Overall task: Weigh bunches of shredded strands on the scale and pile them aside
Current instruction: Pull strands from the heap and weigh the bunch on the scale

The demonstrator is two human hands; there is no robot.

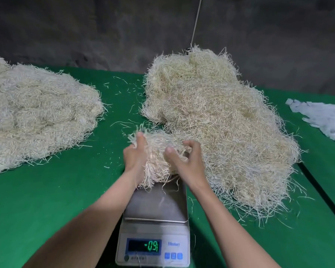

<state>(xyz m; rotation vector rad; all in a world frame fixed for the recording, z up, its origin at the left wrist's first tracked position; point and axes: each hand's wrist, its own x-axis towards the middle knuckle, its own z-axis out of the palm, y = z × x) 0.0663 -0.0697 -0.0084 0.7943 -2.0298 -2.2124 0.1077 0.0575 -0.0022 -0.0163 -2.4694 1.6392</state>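
A digital scale [155, 225] stands on the green table at the near centre, its steel pan mostly bare and its display lit green. A pale bunch of shredded strands [159, 151] hangs over the pan's far edge, held between both hands. My left hand [133, 155] grips the bunch's left side, thumb on top. My right hand [186, 159] holds its right side with curled fingers. A big loose heap of strands [211, 117] lies to the right, touching the bunch. A tidier pile of bunches [33, 117] lies at the left.
The green table [56, 200] carries scattered stray strands between the two piles. A spread of white paper strips [321, 117] lies at the far right. A dark gap runs along the right side of the table. A dark wall stands behind.
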